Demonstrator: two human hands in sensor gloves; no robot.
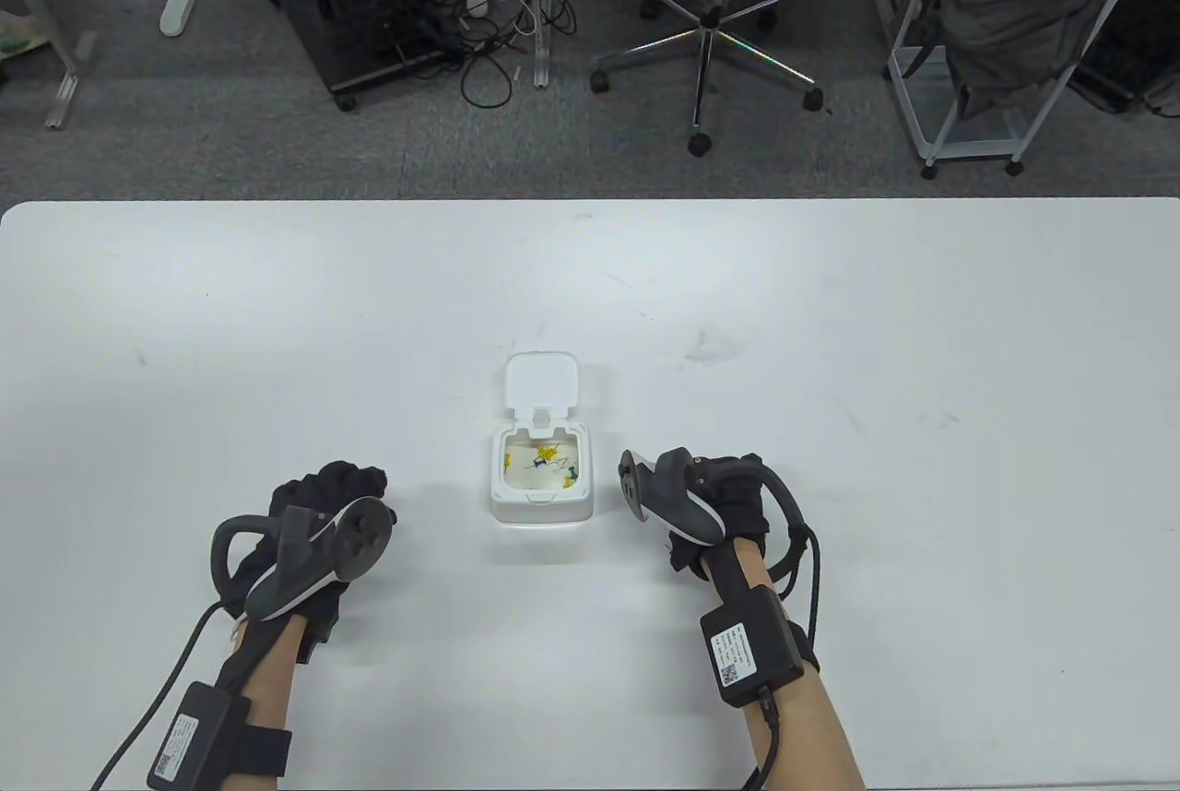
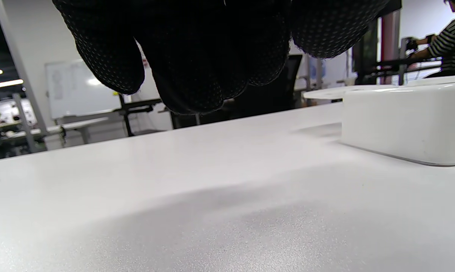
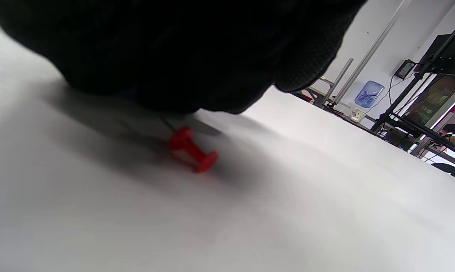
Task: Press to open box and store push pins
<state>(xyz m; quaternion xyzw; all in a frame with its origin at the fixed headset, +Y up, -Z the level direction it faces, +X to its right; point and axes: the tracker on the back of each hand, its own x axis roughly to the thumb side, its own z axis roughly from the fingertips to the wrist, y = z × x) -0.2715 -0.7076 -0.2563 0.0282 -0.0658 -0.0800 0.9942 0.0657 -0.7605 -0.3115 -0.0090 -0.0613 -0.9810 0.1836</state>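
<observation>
table view: a small white box (image 1: 541, 485) sits on the white counter (image 1: 830, 321), near its front edge, with its lid (image 1: 543, 382) flipped back flat behind it. several push pins (image 1: 548, 459), yellow, green and blue, lie inside the open tray. the left hand (image 1: 313, 533) rests on the counter well to the left of the box, its gloved fingers (image 1: 355, 479) curled loosely with nothing seen in them. the right hand (image 1: 705, 505) rests just to the right of the box, apart from it; the tracker covers its fingers here. beyond the counter stand an office chair (image 1: 705, 26) and a white rack (image 1: 1005, 44) with a grey bag

left wrist view: the left hand's fingers (image 2: 197, 71) hang in from the top, loosely bent above the counter (image 2: 174, 196), holding nothing. the box's white side wall (image 2: 404, 121) stands to the right, apart from the fingers. a person in a striped top (image 2: 452, 41) sits far in the background

right wrist view: the right hand (image 3: 174, 56) fills the top of the view, low over the counter (image 3: 306, 207). a red push pin (image 3: 191, 151) lies on its side on the counter just under the fingers; its needle points towards them, but whether they touch or pinch it i cannot tell, since the glove hides the contact
</observation>
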